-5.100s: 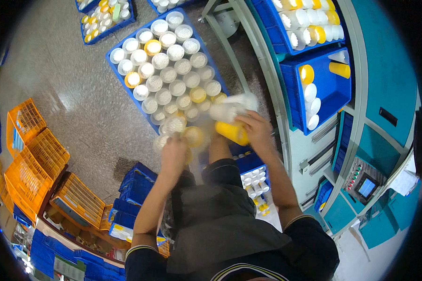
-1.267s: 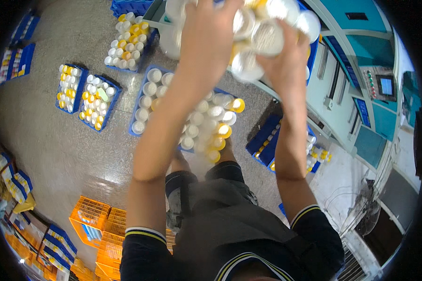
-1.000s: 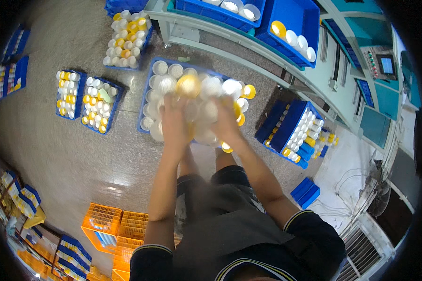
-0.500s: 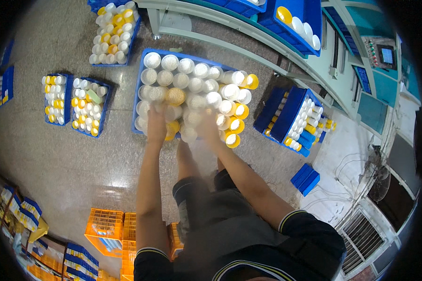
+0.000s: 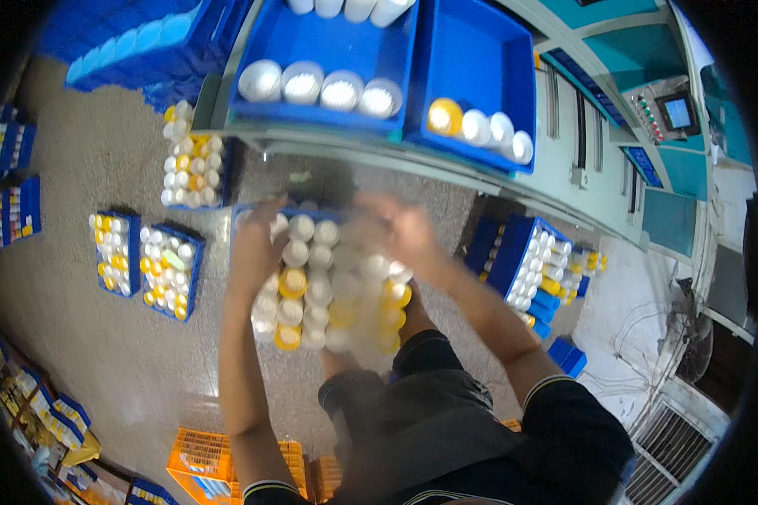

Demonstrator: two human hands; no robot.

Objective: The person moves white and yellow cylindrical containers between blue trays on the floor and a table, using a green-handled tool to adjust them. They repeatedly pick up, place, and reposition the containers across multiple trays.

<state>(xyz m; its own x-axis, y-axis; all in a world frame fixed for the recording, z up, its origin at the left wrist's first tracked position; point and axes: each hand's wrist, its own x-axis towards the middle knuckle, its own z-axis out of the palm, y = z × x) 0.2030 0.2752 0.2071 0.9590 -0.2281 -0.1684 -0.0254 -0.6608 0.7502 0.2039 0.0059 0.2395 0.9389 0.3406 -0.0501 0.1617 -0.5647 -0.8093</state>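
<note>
Just nearer than left grip (image 5: pixel 258 241) and right grip (image 5: pixel 406 229): rows of white and yellow cups (image 5: pixel 318 288). Both grips blurred, can't tell if wide or holding. Beyond them, blue bins (image 5: pixel 480 67) on bench (image 5: pixel 362 149).

Just on the body side of the blurred fingers of the left hand (image 5: pixel 263 242) and right hand (image 5: pixel 408 232), white cups (image 5: pixel 318 291) are dotted unevenly with yellow cups (image 5: pixel 293 283), and more yellow shows below the right fingers. Beyond the fingertips, one plain blue tray (image 5: pixel 333 42) carries rows of white cups, while a second blue tray (image 5: pixel 480 63) to its right pairs one yellow cup with white ones, near teal panels (image 5: pixel 636 57) farther right. Well below the fingers come orange crates (image 5: pixel 200 448), a dark grey apron (image 5: pixel 438 433) and dark sleeves (image 5: pixel 568 421) edged with pale stripes.
</note>
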